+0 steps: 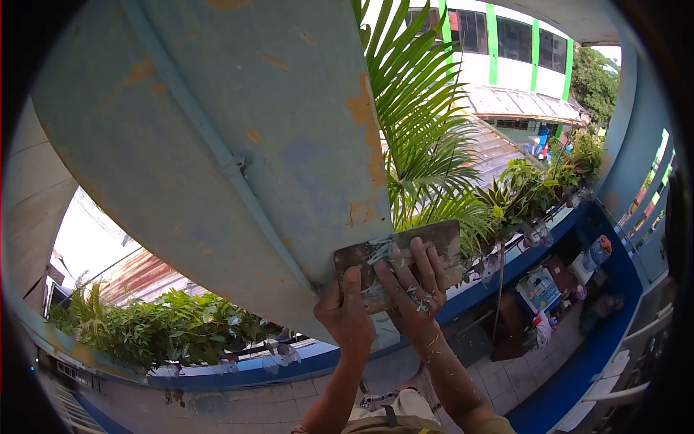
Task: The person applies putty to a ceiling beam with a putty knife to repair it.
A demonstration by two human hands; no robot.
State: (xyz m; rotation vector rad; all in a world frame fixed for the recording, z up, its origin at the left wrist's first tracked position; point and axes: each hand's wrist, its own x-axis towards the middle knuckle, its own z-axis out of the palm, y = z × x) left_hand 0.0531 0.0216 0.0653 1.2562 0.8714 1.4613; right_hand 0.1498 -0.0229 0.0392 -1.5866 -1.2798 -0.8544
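Observation:
A wide column (289,137) with peeling pale blue-green paint and tan patches rises in front of me, a thin pipe running along it. Near its lower right edge, both my hands hold a flat, stained rectangular plate (452,253). My left hand (350,311) grips the plate's left end, thumb up on its face. The fingers of my right hand (416,289) lie across the middle of the plate, with pale flakes stuck on the fingers and forearm. Bluish-white scrapings (379,248) sit on the plate close to the column.
Potted plants (173,325) line the blue ledge (238,377) on both sides of the column. Palm fronds (419,108) hang behind its right edge. At right are a cluttered table (538,289), a water bottle (600,249) and a thin pole (499,293). Tiled floor (524,372) lies below.

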